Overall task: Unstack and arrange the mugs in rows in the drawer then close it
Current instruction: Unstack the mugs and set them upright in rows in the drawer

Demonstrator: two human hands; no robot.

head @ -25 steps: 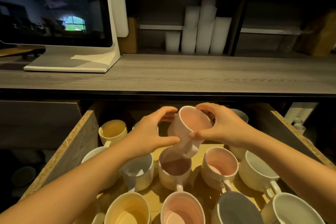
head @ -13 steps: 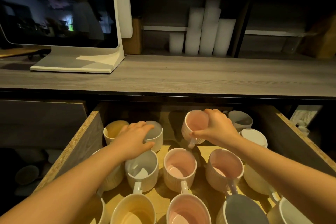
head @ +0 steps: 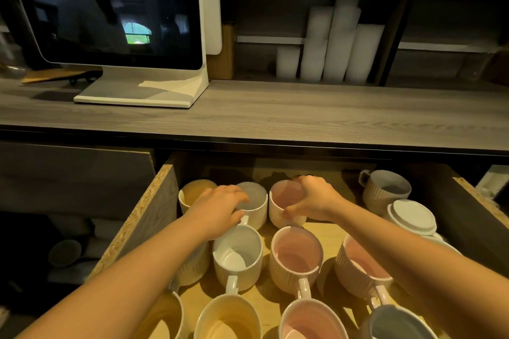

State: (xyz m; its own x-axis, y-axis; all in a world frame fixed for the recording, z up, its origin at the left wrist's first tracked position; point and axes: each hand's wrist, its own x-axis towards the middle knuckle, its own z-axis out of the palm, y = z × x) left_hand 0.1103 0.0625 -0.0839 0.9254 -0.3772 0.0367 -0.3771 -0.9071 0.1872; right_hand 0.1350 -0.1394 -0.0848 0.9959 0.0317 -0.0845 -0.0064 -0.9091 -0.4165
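The open wooden drawer [head: 148, 206] holds several ribbed mugs standing in rows. My right hand [head: 311, 198] grips the rim of a pink-lined mug [head: 283, 206] that rests upright on the drawer floor in the back row. My left hand [head: 220, 209] lies over the near rim of a grey-lined mug [head: 254, 201] beside it, fingers curled on it. A yellow-lined mug [head: 192, 194] sits at the back left. At the back right a grey mug [head: 385, 190] stands alone, and an upside-down white mug [head: 411, 217] sits in front of it.
Nearer rows hold a white mug [head: 238, 256], two pink mugs [head: 296, 259], yellow mugs [head: 228, 316] and a blue-grey mug [head: 399, 325]. The grey countertop [head: 275, 115] overhangs the drawer's back. A monitor [head: 110, 8] and stacked white cups [head: 330, 44] stand on it.
My right hand carried the pink mug from above the stack down to the back row and set it upright. My left hand let go of it and moved onto the grey mug.
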